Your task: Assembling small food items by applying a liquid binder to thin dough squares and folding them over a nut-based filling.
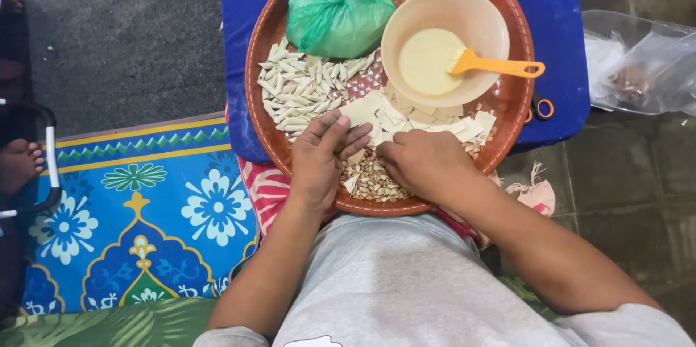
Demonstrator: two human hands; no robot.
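2 hands (322, 158) (420, 162) curled, touching pastry squares (377, 118)

left hand (319, 158) palm down, fingers spread | right hand (420, 162) curled

tray (262, 111) top rim cut off, peanuts (373, 182) partly under hands, clear bag (641, 64) contents blurred

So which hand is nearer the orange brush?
Right. The right hand lies below the orange brush, just under its bowl; the left hand sits farther left.
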